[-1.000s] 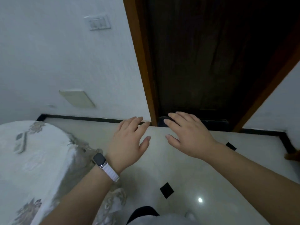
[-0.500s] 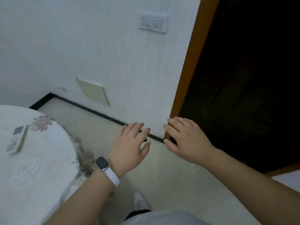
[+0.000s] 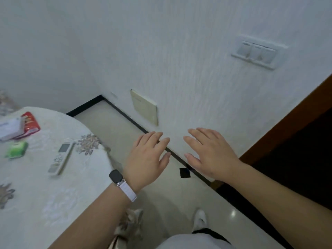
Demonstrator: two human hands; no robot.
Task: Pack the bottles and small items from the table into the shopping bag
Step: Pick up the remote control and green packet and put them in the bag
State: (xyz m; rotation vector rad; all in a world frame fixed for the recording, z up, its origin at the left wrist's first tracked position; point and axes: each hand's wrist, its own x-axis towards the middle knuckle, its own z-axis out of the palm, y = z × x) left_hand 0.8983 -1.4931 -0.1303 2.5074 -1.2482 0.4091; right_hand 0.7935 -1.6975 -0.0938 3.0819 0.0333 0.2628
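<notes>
Hands: both held out palm-down over the floor, fingers spread, nothing grasped.
Left hand (image 3: 146,159): released, empty; a smartwatch (image 3: 116,177) on a white band is worn at the wrist; hand is seen just right of the table edge, not touching it.
Right hand (image 3: 210,153): released, empty; seen against the wall base near the door frame (image 3: 280,123).
Table (image 3: 36,203): at left, covered with a white floral cloth.
White box (image 3: 9,129): at the far left edge, partly cut off; laid over the red packet (image 3: 31,123).
Green packet (image 3: 17,150): set on the cloth below the red one, apart from it.
Remote control (image 3: 61,159): white, laid flat right of the green packet, near the table's rim.
Task items: packets and box are on the table, well apart from both hands; bottles and shopping bag cannot be located in view.
Wall plate (image 3: 143,106): cream, low on the wall.
Floor (image 3: 152,203): pale tile, black inlay square (image 3: 184,172) between the hands.
Switch panel (image 3: 256,53): three rockers, upper right.
Shoe (image 3: 200,219): white, seen at the bottom.
</notes>
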